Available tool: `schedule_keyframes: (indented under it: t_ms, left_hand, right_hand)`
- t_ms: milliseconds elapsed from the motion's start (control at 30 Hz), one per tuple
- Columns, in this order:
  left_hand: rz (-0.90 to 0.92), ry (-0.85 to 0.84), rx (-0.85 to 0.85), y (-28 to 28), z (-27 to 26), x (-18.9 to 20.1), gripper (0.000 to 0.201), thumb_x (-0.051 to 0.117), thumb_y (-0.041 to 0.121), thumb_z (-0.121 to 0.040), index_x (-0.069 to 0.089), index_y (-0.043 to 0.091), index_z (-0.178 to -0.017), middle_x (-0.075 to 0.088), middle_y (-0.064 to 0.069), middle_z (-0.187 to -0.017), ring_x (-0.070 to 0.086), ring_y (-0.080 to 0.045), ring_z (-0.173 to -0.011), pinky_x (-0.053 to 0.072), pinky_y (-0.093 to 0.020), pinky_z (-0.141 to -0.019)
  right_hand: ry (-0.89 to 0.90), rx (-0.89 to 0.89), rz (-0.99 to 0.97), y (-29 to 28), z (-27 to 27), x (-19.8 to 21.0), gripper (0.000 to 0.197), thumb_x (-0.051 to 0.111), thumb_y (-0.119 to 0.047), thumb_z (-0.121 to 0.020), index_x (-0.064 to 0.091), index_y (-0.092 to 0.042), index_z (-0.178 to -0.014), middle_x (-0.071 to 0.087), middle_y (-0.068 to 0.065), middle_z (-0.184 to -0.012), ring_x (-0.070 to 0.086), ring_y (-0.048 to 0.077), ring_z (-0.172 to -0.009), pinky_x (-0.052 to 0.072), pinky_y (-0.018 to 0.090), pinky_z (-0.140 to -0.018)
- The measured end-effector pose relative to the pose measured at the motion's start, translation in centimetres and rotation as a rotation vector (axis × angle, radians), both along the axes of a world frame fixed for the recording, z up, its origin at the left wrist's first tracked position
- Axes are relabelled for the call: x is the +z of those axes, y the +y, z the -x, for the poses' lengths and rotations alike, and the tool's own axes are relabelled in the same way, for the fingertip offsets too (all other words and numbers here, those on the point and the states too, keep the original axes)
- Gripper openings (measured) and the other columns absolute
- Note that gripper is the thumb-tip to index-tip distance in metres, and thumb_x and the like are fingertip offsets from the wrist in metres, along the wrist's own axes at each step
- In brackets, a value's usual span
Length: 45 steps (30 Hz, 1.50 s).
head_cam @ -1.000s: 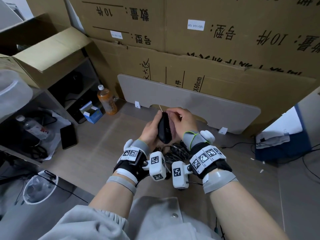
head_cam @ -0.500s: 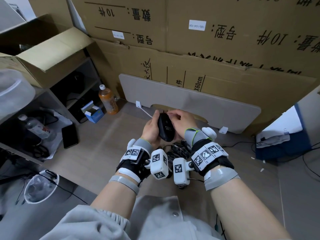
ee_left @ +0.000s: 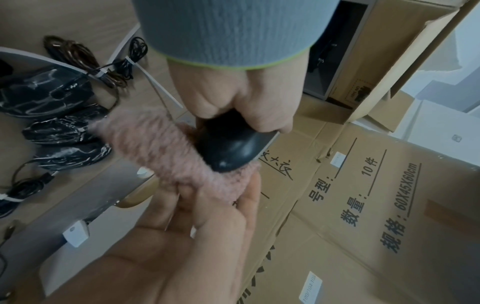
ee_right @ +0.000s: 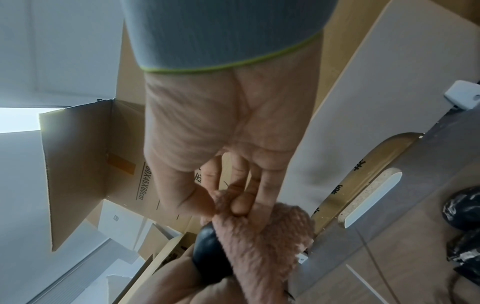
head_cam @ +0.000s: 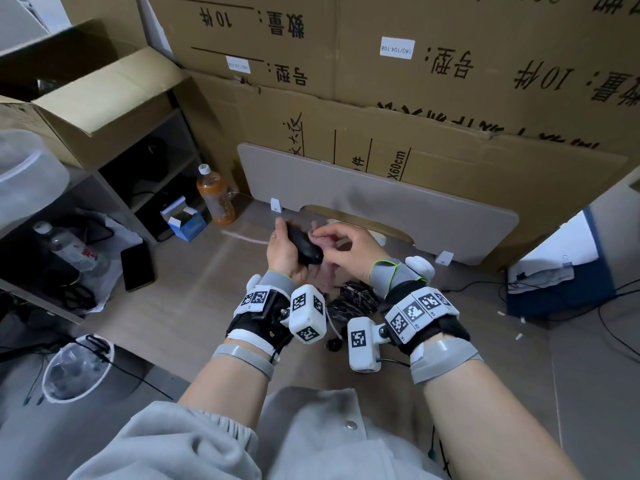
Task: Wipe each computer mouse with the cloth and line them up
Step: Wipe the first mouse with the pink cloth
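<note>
My left hand point(head_cam: 287, 249) grips a black computer mouse point(head_cam: 304, 245) above the floor, and the mouse lies tilted in it. My right hand point(head_cam: 334, 237) pinches a fluffy pink cloth point(head_cam: 325, 242) against the mouse's right side. The left wrist view shows the cloth point(ee_left: 161, 148) wrapped under the mouse point(ee_left: 228, 148) and the right hand's fingers point(ee_left: 207, 205) holding it. In the right wrist view the cloth point(ee_right: 262, 236) covers part of the mouse point(ee_right: 210, 257). Several other black mice point(head_cam: 356, 296) in clear wrap lie on the floor below my hands, with bundled cables.
A grey board point(head_cam: 381, 202) leans against stacked cardboard boxes point(head_cam: 450, 81) behind my hands. An orange drink bottle point(head_cam: 214, 195), a blue box point(head_cam: 183, 220) and a phone point(head_cam: 136, 266) lie left, by a shelf unit. A lined bin point(head_cam: 76, 368) stands near left.
The mouse has gone from upright to tilted in my left hand. Both hands have moved slightly away from me. The pink cloth now shows between my right fingers and the mouse.
</note>
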<state>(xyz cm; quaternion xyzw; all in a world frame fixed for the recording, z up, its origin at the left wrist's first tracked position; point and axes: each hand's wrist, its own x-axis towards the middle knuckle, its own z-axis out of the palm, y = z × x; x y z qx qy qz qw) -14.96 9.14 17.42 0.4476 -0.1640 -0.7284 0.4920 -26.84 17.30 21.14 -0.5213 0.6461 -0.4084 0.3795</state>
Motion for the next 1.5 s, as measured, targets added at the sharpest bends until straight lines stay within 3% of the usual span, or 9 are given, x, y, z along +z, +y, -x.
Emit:
schedule_keyframes:
  t_ms: [167,267,500,667,800,933,1067,1300,1500]
  left_hand:
    - [0.008,-0.134,0.013,-0.4,-0.8,-0.7,0.035,0.041,0.039,-0.11,0.043,0.011,-0.13,0.059,-0.009,-0.097,0.065,-0.026,-0.089,0.059,-0.042,-0.084]
    - [0.011,-0.178,-0.076,0.1,-1.0,-0.4,0.033,0.042,0.039,-0.109,0.04,0.014,-0.131,0.058,-0.01,-0.093,0.064,-0.023,-0.077,0.058,-0.031,-0.059]
    - [0.002,-0.246,-0.211,0.3,-1.4,-1.2,0.067,0.064,0.053,-0.091,0.045,0.01,-0.138,0.065,-0.021,-0.126,0.07,-0.036,-0.101,0.06,-0.046,-0.073]
    - [0.013,-0.149,-0.236,0.9,-1.7,-0.2,0.031,0.057,0.034,-0.104,0.048,0.01,-0.121,0.067,-0.015,-0.096,0.072,-0.024,-0.072,0.059,-0.033,-0.056]
    - [0.025,-0.061,-0.273,1.5,-1.5,0.6,0.024,0.054,0.031,-0.106,0.049,0.009,-0.113,0.07,-0.013,-0.083,0.074,-0.021,-0.061,0.058,-0.032,-0.051]
    - [0.087,-0.149,-0.278,1.6,-1.5,0.4,0.042,0.065,0.037,-0.1,0.052,0.006,-0.125,0.067,-0.021,-0.112,0.073,-0.031,-0.088,0.062,-0.047,-0.068]
    - [0.124,-0.293,-0.222,1.4,-1.4,0.7,0.052,0.074,0.042,-0.092,0.055,0.009,-0.127,0.066,-0.016,-0.122,0.068,-0.031,-0.104,0.059,-0.055,-0.091]
    - [0.001,-0.127,-0.332,2.0,-1.2,1.6,0.011,0.051,0.005,-0.095,0.061,0.003,-0.093,0.061,-0.016,-0.088,0.058,-0.024,-0.075,0.049,-0.038,-0.079]
    - [0.022,-0.067,-0.401,2.7,-1.2,1.9,0.048,0.065,0.028,-0.093,0.061,0.0,-0.132,0.068,-0.022,-0.126,0.068,-0.032,-0.108,0.054,-0.046,-0.098]
  right_hand:
    - [-0.054,0.085,0.052,0.1,-0.6,-0.1,0.047,0.07,0.008,-0.076,0.07,-0.017,-0.117,0.06,-0.008,-0.094,0.05,0.002,-0.064,0.05,0.016,-0.07]
    - [0.035,0.009,0.094,-0.4,-0.8,-0.7,0.044,0.075,0.0,-0.076,0.072,-0.024,-0.112,0.058,-0.008,-0.088,0.052,0.009,-0.069,0.052,0.024,-0.07]
    - [0.072,-0.109,0.095,-0.3,0.3,-2.3,0.031,0.084,-0.029,-0.075,0.073,-0.045,-0.1,0.071,-0.019,-0.103,0.063,0.0,-0.101,0.046,0.017,-0.089]
    - [-0.026,-0.184,0.142,-0.5,0.6,-2.8,0.022,0.079,-0.024,-0.081,0.077,-0.035,-0.1,0.075,-0.016,-0.102,0.069,0.006,-0.101,0.051,0.036,-0.101]
    - [-0.003,-0.228,0.195,-0.7,0.6,-2.3,0.017,0.068,-0.023,-0.091,0.072,-0.036,-0.102,0.074,-0.014,-0.104,0.068,0.01,-0.099,0.055,0.025,-0.087]
    - [0.013,-0.296,0.096,-1.0,0.4,-2.8,0.023,0.065,-0.025,-0.093,0.059,-0.039,-0.109,0.069,-0.008,-0.104,0.065,0.016,-0.098,0.054,0.038,-0.093]
    - [0.029,-0.383,0.009,-0.4,0.5,-3.3,0.028,0.068,-0.025,-0.091,0.051,-0.028,-0.112,0.059,-0.006,-0.092,0.061,0.02,-0.091,0.046,0.03,-0.083]
    - [-0.034,-0.31,0.146,-0.6,0.1,-2.0,0.017,0.067,-0.027,-0.09,0.067,-0.038,-0.103,0.07,-0.013,-0.103,0.065,0.009,-0.098,0.052,0.032,-0.094]
    - [-0.094,-0.325,0.112,-0.4,0.6,-2.8,0.029,0.071,-0.019,-0.088,0.063,-0.028,-0.114,0.067,0.0,-0.111,0.063,0.018,-0.098,0.053,0.019,-0.076]
